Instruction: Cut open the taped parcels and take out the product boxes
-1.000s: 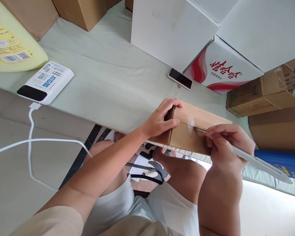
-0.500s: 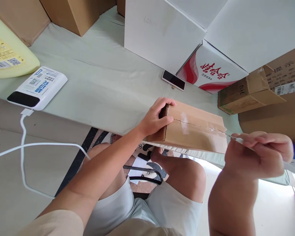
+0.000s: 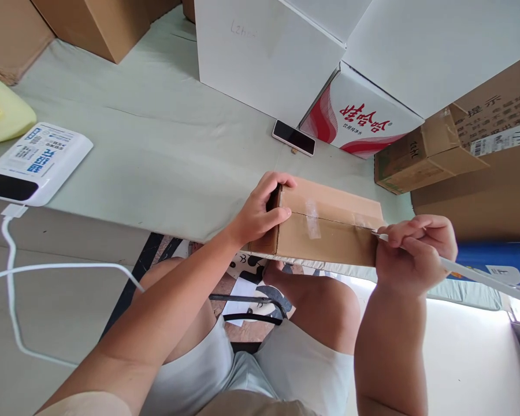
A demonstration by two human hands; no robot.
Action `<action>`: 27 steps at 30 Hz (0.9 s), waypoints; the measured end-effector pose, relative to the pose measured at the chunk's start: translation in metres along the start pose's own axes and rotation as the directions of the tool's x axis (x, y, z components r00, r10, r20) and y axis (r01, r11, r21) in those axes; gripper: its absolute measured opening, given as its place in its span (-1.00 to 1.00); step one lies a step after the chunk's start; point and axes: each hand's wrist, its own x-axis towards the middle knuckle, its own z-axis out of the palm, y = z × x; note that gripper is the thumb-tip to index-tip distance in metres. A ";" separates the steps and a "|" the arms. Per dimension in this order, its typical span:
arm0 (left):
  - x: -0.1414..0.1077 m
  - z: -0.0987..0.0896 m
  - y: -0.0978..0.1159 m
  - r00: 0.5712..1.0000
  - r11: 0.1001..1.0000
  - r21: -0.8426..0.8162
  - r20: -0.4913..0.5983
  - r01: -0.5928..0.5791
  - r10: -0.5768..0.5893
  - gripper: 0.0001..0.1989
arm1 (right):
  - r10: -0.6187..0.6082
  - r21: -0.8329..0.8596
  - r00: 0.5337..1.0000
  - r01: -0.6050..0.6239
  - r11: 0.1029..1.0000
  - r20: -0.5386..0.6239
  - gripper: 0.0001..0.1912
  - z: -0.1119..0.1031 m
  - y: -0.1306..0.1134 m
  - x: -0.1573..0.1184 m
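Observation:
A long brown cardboard box point(image 3: 329, 231) lies at the table's front edge, its top flaps meeting along a seam with clear tape point(image 3: 312, 218) across it. My left hand point(image 3: 266, 208) grips the box's left end, thumb on the top and fingers over the far side. At the other end, my right hand point(image 3: 416, 251) is closed around a slim white-handled cutter point(image 3: 481, 273). Its thin tip touches the seam near the right end, where the tape looks crinkled. Part of the cutter is hidden by my fingers.
Behind the box, a black-screened device point(image 3: 293, 137) lies by white cartons point(image 3: 264, 58). Brown cartons point(image 3: 416, 153) stand at right, beside a blue object point(image 3: 494, 260). To the left are a white power bank point(image 3: 43, 162) with a cable point(image 3: 11, 289) and a yellow bottle point(image 3: 8, 112).
My right hand has moved left and closer to the box, bringing the cutter's tip to the seam's right end. The left hand keeps its grip. The view has shifted slightly right.

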 end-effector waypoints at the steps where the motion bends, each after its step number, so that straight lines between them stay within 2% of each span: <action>1: 0.000 0.000 0.000 1.000 1.000 0.000 0.005 -0.001 0.001 -0.63 | 0.022 0.010 1.000 -0.022 1.000 0.010 -0.82 -0.001 0.000 0.001; 6: -0.002 -0.002 0.000 0.999 1.000 0.011 0.028 0.027 -0.027 -0.62 | 0.139 0.029 0.982 -0.144 0.989 0.128 -0.77 -0.004 -0.001 0.006; 8: -0.002 -0.002 0.000 0.999 0.999 0.008 0.028 0.040 -0.040 -0.62 | 0.190 0.013 0.974 -0.193 0.981 0.122 -0.74 -0.005 -0.001 0.007; 16: -0.002 -0.002 0.000 0.997 0.998 -0.002 0.032 0.063 -0.063 -0.60 | 0.289 -0.027 0.957 -0.290 0.957 -0.027 -0.57 -0.001 -0.002 0.009; 19: -0.002 -0.002 0.001 0.998 0.998 -0.012 0.029 0.060 -0.059 -0.60 | 0.304 -0.029 0.950 -0.306 0.951 -0.073 -0.58 0.003 -0.004 0.008; 23: -0.002 -0.002 0.000 0.998 0.998 -0.017 0.029 0.054 -0.053 -0.61 | 0.264 -0.011 0.944 -0.272 0.962 -0.199 -0.72 0.006 -0.004 0.005; 27: -0.002 -0.002 -0.001 0.998 0.998 -0.006 0.024 0.058 -0.058 -0.59 | 0.151 -0.046 0.924 -0.177 0.983 -0.350 -0.81 0.006 0.000 0.001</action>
